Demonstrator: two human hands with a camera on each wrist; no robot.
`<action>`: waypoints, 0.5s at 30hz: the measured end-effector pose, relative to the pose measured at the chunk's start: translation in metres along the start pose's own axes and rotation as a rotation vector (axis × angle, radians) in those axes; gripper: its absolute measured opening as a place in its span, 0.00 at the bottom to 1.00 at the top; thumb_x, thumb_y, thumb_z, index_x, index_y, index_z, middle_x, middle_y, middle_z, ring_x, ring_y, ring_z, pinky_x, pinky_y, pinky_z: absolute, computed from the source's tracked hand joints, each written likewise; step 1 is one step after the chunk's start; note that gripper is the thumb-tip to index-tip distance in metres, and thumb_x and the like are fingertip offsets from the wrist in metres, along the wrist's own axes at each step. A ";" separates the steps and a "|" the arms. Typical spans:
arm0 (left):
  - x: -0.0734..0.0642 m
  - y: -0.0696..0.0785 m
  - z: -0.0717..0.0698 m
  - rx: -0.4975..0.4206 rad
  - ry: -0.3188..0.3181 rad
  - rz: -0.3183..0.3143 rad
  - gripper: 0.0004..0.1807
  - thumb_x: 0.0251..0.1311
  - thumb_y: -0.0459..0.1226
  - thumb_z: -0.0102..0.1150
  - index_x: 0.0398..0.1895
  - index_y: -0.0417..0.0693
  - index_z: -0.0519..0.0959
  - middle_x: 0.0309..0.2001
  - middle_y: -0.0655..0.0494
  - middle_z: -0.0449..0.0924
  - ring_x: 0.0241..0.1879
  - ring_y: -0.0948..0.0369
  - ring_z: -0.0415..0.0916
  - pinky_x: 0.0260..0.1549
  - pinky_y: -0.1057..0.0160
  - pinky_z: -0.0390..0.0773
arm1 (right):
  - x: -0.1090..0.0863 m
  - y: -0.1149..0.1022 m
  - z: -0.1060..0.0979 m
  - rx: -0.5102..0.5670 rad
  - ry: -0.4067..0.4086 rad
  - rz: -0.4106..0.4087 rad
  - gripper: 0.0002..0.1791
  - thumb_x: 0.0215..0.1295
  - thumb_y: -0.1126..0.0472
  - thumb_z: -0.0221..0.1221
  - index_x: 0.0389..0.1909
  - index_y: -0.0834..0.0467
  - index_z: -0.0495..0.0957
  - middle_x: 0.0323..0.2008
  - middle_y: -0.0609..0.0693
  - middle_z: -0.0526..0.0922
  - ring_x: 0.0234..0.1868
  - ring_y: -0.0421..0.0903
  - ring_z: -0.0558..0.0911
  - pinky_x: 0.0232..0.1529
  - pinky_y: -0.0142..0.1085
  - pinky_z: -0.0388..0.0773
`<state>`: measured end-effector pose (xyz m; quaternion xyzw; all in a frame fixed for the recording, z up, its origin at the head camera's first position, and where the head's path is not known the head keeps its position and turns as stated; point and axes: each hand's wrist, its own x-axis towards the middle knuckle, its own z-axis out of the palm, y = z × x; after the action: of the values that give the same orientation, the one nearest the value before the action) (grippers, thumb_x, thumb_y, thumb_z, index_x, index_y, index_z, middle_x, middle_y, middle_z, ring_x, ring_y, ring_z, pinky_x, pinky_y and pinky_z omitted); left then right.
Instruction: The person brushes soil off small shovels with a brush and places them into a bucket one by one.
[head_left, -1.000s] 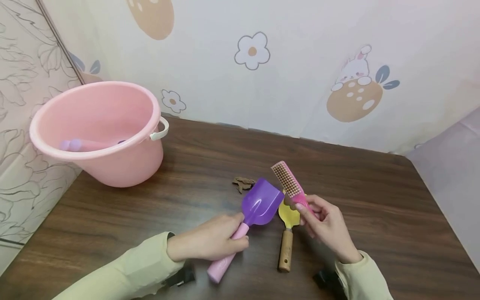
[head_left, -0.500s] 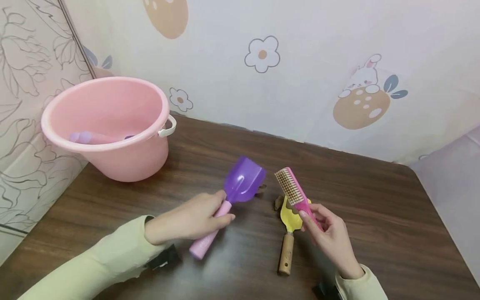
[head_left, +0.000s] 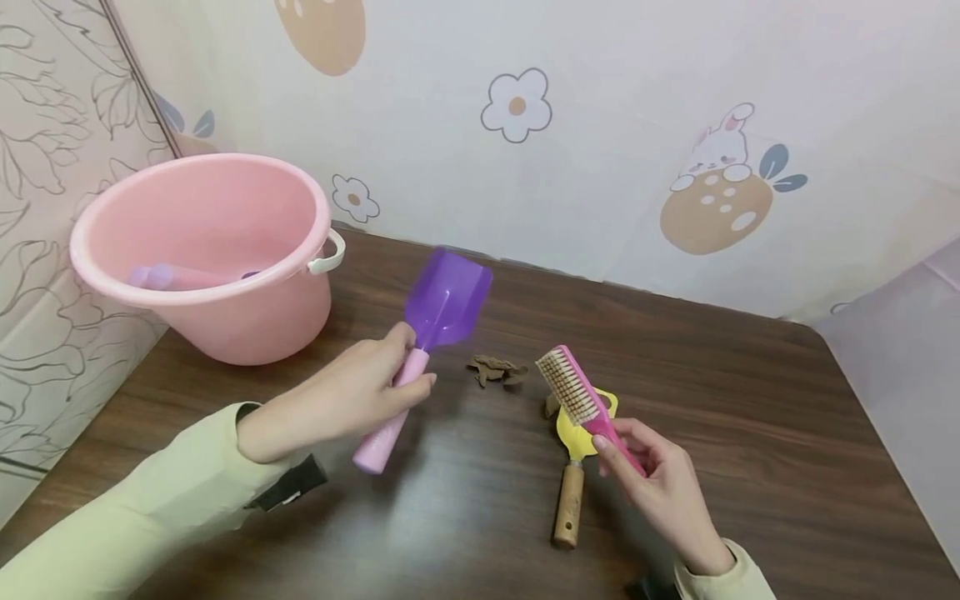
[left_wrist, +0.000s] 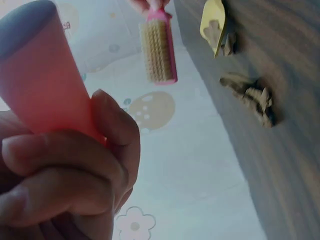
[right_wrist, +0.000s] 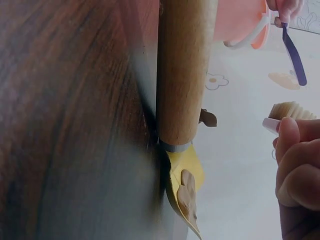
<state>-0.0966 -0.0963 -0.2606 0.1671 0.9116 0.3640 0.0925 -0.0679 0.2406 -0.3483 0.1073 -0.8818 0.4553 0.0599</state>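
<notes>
In the head view my left hand (head_left: pixel 337 387) grips the pink handle of a toy shovel with a purple blade (head_left: pixel 448 296), held above the table left of the middle. My right hand (head_left: pixel 663 483) holds a pink brush (head_left: pixel 573 392) by its handle, bristles facing left. Below the brush lies a yellow trowel (head_left: pixel 577 437) with a wooden handle, and the right wrist view shows brown clay-like stuff (right_wrist: pixel 187 195) on its blade. Brown crumbly pieces (head_left: pixel 495 369) rest on the table between the two tools. The left wrist view shows my fingers curled round the handle (left_wrist: pixel 55 75).
A pink bucket (head_left: pixel 247 333) with a white handle stands at the back left of the dark wooden table (head_left: pixel 712 375). Inside it lie pink and purple handled things (head_left: pixel 180 277), partly hidden by the rim. A patterned wall (head_left: pixel 585 200) closes off the back.
My left hand has carried the shovel up and leftward, away from the trowel and toward the bucket. The brown pieces behind it now show fully. The right hand with the brush has shifted slightly downward.
</notes>
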 end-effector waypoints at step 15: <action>0.003 0.015 -0.048 0.098 0.117 0.022 0.15 0.66 0.42 0.53 0.43 0.38 0.67 0.26 0.50 0.75 0.18 0.63 0.74 0.16 0.65 0.75 | -0.008 -0.002 -0.003 0.028 0.028 -0.059 0.10 0.58 0.71 0.63 0.38 0.55 0.80 0.17 0.44 0.79 0.10 0.31 0.66 0.08 0.28 0.59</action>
<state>-0.1101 -0.1152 -0.2165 0.1600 0.9302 0.3292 0.0266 -0.0600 0.2428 -0.3469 0.1280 -0.8708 0.4672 0.0840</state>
